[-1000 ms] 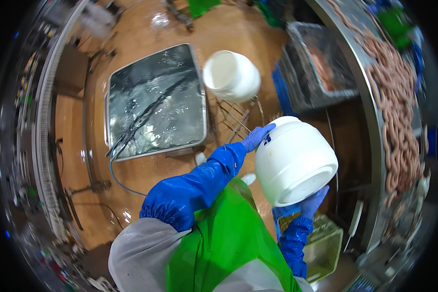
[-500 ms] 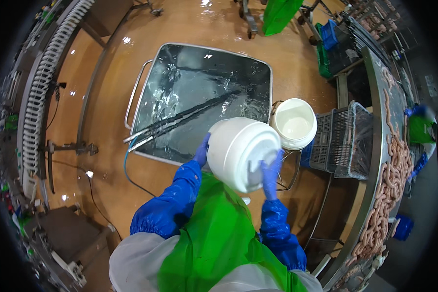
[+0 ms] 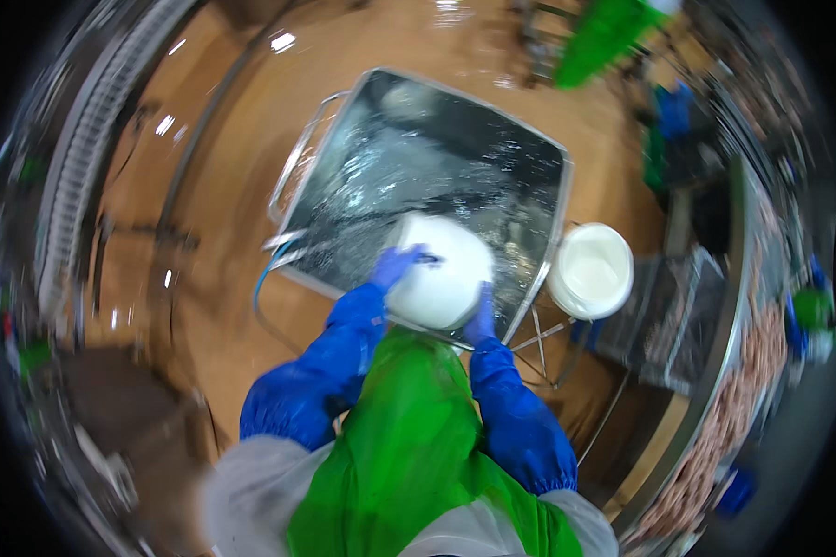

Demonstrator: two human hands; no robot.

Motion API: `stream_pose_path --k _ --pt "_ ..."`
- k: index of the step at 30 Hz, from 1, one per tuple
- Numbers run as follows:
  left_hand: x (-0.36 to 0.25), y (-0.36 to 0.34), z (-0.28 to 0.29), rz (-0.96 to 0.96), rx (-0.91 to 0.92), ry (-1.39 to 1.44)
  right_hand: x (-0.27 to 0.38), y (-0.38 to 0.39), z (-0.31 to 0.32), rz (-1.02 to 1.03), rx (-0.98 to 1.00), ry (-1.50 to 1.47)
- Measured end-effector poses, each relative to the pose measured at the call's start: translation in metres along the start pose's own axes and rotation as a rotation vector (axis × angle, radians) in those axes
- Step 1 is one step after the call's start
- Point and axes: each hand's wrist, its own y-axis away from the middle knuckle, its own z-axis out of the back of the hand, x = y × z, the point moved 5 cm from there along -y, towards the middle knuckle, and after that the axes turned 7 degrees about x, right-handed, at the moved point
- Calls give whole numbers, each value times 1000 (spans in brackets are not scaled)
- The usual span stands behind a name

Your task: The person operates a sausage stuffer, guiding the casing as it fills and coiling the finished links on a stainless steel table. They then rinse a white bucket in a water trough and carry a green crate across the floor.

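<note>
I hold a white plastic barrel point(image 3: 441, 278) over or in the near part of a steel tub point(image 3: 558, 200) of water. My left hand point(image 3: 395, 265), in a purple glove and blue sleeve, grips its left side; my right hand point(image 3: 481, 311) grips its right side. The picture is motion-blurred, so I cannot tell how deep the barrel sits. A second white barrel point(image 3: 593, 255) stands upright and open just right of the tub, above a metal stand point(image 3: 548, 348). Two metal bars with a blue hose point(image 3: 260, 292) lie at the tub's left corner.
At the right, a steel table point(image 3: 715, 408) holds pale sausage links, with a grey crate point(image 3: 650, 325) beside it. A person in green and blue point(image 3: 813, 311) is beyond it. A conveyor point(image 3: 79, 204) runs along the left. Green sheeting point(image 3: 604, 37) and a wheeled rack are at the back.
The barrel in my hands moved leftward from beside the right-hand crates into the tub's near part, and turned over on the way. My view swung with it toward the tub.
</note>
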Motion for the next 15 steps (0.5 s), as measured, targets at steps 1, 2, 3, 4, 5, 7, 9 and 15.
stream_pose_path --k 1,2,3,4,5,7,9,15 --pt "-37 14 -51 -79 104 -79 8 15 -3 -38 89 -158" --pt "-55 29 -77 169 -61 -403 10 29 6 -95 87 -275" --pt "-58 38 -94 90 -143 -635 12 42 5 -106 158 -280" --pt "-61 46 -112 30 -250 -872 14 53 6 -116 230 -283" --pt "-71 67 -132 -57 -291 -858 16 63 10 -125 293 -284" --pt "-107 114 -170 44 -152 -986 27 85 20 -144 326 -232" --pt "-134 172 -202 -34 -170 -960 40 104 34 -153 311 -89" --pt "-128 265 -218 -240 -248 -545 132 153 63 -79 279 418"
